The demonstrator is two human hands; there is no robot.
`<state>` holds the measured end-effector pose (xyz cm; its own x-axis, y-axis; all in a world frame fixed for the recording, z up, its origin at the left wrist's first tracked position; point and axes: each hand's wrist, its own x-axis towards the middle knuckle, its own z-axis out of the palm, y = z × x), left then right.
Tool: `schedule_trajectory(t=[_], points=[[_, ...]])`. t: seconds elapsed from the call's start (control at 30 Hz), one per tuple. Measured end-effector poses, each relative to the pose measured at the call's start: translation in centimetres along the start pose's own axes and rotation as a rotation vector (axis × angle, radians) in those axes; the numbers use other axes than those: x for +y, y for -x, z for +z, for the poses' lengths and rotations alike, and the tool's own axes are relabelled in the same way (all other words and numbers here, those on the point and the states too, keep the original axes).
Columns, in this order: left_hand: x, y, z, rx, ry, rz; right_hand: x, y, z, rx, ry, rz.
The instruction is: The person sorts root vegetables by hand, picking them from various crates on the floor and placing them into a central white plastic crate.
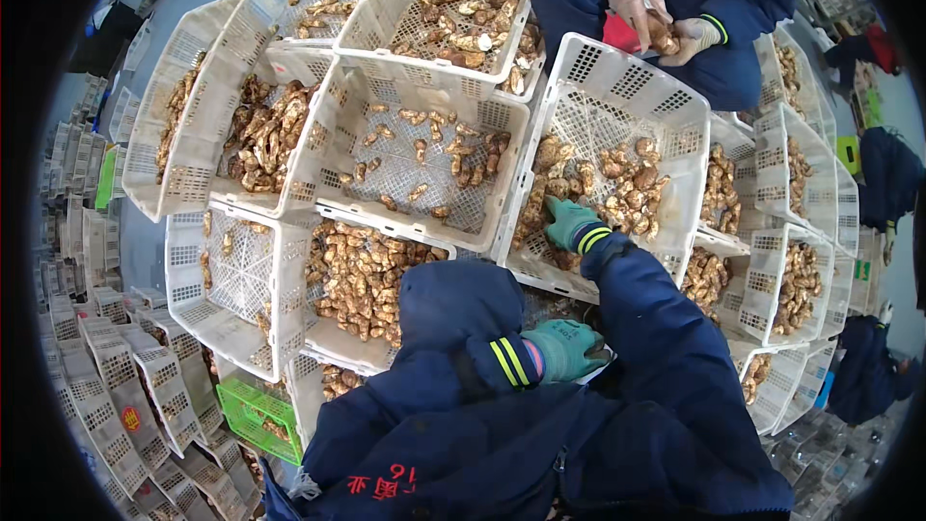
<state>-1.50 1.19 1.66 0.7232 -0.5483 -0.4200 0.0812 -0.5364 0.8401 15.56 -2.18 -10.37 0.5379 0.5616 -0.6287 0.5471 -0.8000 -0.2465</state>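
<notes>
My right hand point(569, 223), in a green glove, reaches into a white plastic crate point(617, 79) right of centre. Its fingertips touch the thick brown-and-cream mushrooms point(632, 188) along the crate's near left side; whether they grip one is hidden. Close to my body, my left hand point(567, 349), also green-gloved, is closed with its fingers curled. Something pale shows at its fingertips, too little to name. Left of the right hand's crate stands another crate point(386, 87) with small mushrooms point(422, 150) scattered over its mesh floor.
Full crates of mushrooms point(371, 275) crowd around me, some overlapping. Across from me, a person's gloved hands point(656, 24) hold a mushroom and something red. A green crate point(260, 417) sits at lower left, with stacked crates point(125, 396) beyond. More people work at far right.
</notes>
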Motion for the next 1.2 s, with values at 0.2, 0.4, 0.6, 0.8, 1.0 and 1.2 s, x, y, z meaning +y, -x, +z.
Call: schedule_trajectory(t=[0.2, 0.4, 0.6, 0.8, 1.0, 1.2], points=[[-0.9, -0.6, 0.5, -0.049, -0.395, 0.345, 2.7, -1.1, 1.7, -0.038, -0.190, -0.074], [-1.0, -1.0, 0.3, -0.107, -0.022, -0.005, 1.8, -2.3, 1.4, -0.129, -0.061, 0.000], [-0.1, -0.5, -0.5, -0.110, 0.018, -0.054, -0.4, -0.9, 0.2, -0.125, -0.010, 0.029], [-1.3, -1.2, 0.6, -0.095, -0.007, 0.028, 0.8, -1.5, -0.3, -0.220, -0.046, -0.034], [-1.4, -1.5, 0.8, -0.082, 0.021, 0.019, 0.9, -1.8, 0.4, -0.267, -0.079, -0.025], [-1.1, -1.3, 0.8, -0.035, 0.005, 0.039, 1.5, -1.7, 0.9, -0.233, -0.097, -0.056]])
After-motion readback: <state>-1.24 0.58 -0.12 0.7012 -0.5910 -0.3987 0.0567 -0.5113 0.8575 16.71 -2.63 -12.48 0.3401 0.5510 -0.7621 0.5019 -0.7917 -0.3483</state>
